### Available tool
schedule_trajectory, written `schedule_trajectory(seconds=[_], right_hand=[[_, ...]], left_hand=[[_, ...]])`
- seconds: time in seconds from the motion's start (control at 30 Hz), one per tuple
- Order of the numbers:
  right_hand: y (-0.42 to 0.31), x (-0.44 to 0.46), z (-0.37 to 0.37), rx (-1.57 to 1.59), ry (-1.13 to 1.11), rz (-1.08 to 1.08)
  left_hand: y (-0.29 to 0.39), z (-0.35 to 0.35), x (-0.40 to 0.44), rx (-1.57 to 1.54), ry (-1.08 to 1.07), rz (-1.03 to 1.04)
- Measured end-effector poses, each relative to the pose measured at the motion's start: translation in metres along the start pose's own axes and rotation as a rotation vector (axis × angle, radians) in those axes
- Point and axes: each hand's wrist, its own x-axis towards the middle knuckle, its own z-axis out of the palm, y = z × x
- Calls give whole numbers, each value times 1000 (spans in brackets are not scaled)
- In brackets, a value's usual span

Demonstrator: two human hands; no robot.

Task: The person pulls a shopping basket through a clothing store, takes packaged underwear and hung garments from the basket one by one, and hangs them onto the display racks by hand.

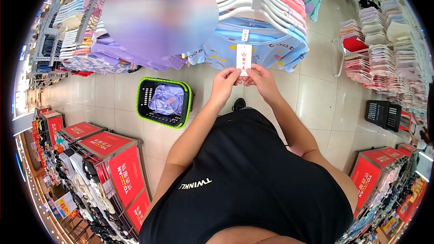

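Both of my hands pinch the lower edge of a white paper price tag (244, 54) with red print. My left hand (224, 85) has its thumb and fingers closed on the left corner. On the right corner, the fingers of my right hand (262, 82) are closed the same way. Just behind the tag hangs a light blue printed top (221, 41) on a white hanger (253, 14), at the front of a row of similar garments. The top's collar label shows above the tag.
On the floor to the left stands a black basket with a green rim (140, 104), with a folded lilac garment (166, 100) inside. Lilac tops (135, 58) hang on the left. Red-sided display bins (124, 167) flank me, and a sock rack (382, 45) stands right.
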Motion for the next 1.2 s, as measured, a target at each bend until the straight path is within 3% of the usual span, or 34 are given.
schedule_trajectory(seconds=[0.3, 0.6, 0.7, 0.8, 0.87, 0.9, 0.97, 1.03, 1.07, 1.13, 1.2], right_hand=[[17, 9, -13, -3, -8, 23], [96, 20, -51, -685, 106, 43], [137, 22, -70, -844, 74, 12], [196, 23, -98, -767, 11, 215], [265, 20, -151, -809, -106, 392], [297, 18, -181, -889, -202, 523], [342, 3, -224, -1320, -458, 509], [280, -27, -164, -987, -92, 825], [281, -30, -157, -1010, -120, 825], [287, -29, -154, -1130, -258, 561], [300, -14, -146, -1193, -359, 484]], left_hand=[[-14, -13, 11, 47, -24, -42], [-98, -97, 32, 254, 43, -183], [-160, -165, 17, 654, 92, -206], [-228, -248, -33, 1201, 146, -256], [-237, -279, -79, 1178, 127, -598], [-236, -286, -106, 1160, 136, -609], [-256, -309, -148, 1092, 210, -663], [-266, -321, -187, 966, 302, -706], [-269, -325, -203, 867, 357, -729], [-277, -328, -226, 833, 411, -756], [-286, -334, -239, 803, 456, -774]])
